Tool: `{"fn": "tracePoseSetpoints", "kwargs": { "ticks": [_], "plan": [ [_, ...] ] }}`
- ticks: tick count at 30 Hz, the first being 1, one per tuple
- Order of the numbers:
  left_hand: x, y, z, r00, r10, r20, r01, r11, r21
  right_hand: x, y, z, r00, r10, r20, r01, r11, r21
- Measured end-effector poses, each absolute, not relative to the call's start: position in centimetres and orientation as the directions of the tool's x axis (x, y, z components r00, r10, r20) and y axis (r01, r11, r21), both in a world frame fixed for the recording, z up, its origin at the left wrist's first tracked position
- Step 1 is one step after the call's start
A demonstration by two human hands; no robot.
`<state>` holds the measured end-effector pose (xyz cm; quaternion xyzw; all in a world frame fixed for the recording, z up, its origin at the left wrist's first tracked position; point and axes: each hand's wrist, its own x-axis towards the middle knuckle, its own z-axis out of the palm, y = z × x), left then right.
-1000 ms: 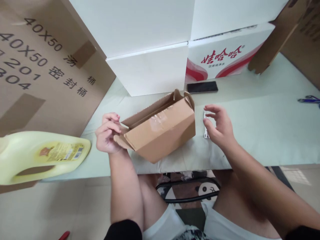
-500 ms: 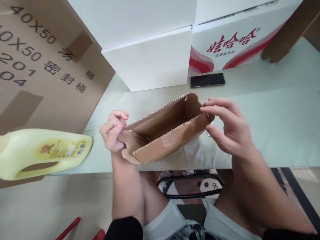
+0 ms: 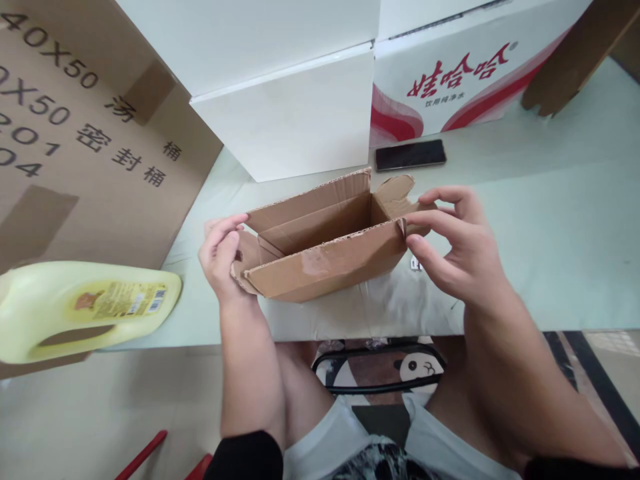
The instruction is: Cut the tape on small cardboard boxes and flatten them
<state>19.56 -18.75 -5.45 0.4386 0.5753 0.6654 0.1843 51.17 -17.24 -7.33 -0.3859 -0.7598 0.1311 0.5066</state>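
Note:
A small brown cardboard box (image 3: pixel 325 270) stands on the table between my hands, its top open and its flaps spread outward. My left hand (image 3: pixel 220 257) grips its left end, fingers at the back flap's corner and thumb by the side flap. At the other end my right hand (image 3: pixel 453 240) pinches the front right corner with thumb and index finger, other fingers bent over the right flap. The inside shows bare cardboard walls; its bottom is mostly hidden.
Behind stand white boxes (image 3: pixel 285 127) and a red-and-white carton (image 3: pixel 450 93), with a black phone (image 3: pixel 410 155) before them. On the left are a large printed carton (image 3: pixel 100 133) and a yellow jug (image 3: pixel 90 307) lying near the table's edge. A small white item (image 3: pixel 415 265) lies by my right hand.
The box's long flaps and right end flap have opened outward, widening its mouth. Its left end has moved up and away from me, and my left fingers now reach the back flap's corner.

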Motion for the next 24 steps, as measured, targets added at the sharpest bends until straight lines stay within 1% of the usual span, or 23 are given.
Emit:
{"fn": "tracePoseSetpoints", "kwargs": {
  "ticks": [3, 6, 10, 13, 16, 19, 21, 24],
  "plan": [
    [19.6, -18.7, -5.4, -0.515, 0.790, 0.331, 0.208, -0.259, 0.943, 51.1, -17.4, -7.0, -0.212, 0.719, 0.662, 0.453, 0.672, -0.585],
    [19.5, -18.7, -5.3, -0.497, 0.803, 0.328, 0.207, -0.258, 0.944, 51.1, -17.6, -6.6, -0.231, 0.719, 0.656, 0.448, 0.677, -0.584],
    [19.6, -19.1, -5.1, -0.501, 0.802, 0.326, 0.231, -0.239, 0.943, 51.1, -17.9, -6.1, -0.258, 0.736, 0.626, 0.404, 0.671, -0.622],
    [19.8, -19.2, -5.0, -0.481, 0.821, 0.308, 0.225, -0.224, 0.948, 51.0, -18.1, -5.8, -0.324, 0.744, 0.584, 0.340, 0.668, -0.662],
    [19.7, -18.9, -5.6, -0.439, 0.827, 0.352, 0.285, -0.243, 0.927, 50.9, -18.3, -5.8, -0.405, 0.720, 0.563, 0.298, 0.686, -0.664],
    [19.4, -18.2, -6.6, -0.396, 0.817, 0.419, 0.350, -0.287, 0.892, 50.9, -18.3, -6.0, -0.422, 0.695, 0.582, 0.278, 0.710, -0.647],
    [19.4, -17.8, -7.0, -0.372, 0.827, 0.421, 0.334, -0.304, 0.892, 50.9, -18.4, -6.3, -0.435, 0.686, 0.583, 0.247, 0.713, -0.656],
    [19.6, -17.8, -7.2, -0.336, 0.858, 0.389, 0.270, -0.308, 0.912, 50.4, -18.7, -6.9, -0.449, 0.701, 0.554, 0.175, 0.677, -0.715]
  ]
}}
